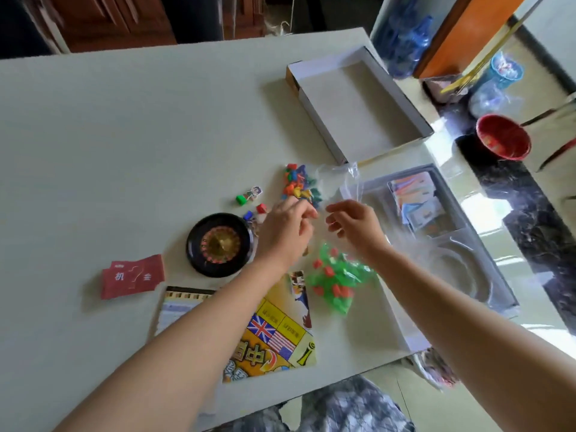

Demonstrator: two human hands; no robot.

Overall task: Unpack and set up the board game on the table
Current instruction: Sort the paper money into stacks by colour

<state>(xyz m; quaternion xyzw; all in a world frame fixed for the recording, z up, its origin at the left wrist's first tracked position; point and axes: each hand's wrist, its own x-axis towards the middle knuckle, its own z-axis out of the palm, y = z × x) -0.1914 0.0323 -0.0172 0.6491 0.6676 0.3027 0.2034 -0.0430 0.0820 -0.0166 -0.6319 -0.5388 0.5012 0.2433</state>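
In the head view, a clear bag of small coloured pieces (pixel 298 182) is held over the table (pixel 124 135), just beyond the roulette wheel (pixel 219 244). Its near edge is pinched by the curled fingers of the left hand (pixel 285 227), and its loose plastic mouth appears nipped by the right hand (pixel 355 227), fingers bent narrow. Opening the bag looks to be the step in hand; next, the mouth must be pulled apart and the pieces tipped out gently. Thin, crumpled plastic is seen, packed with orange, blue, green and yellow bits.
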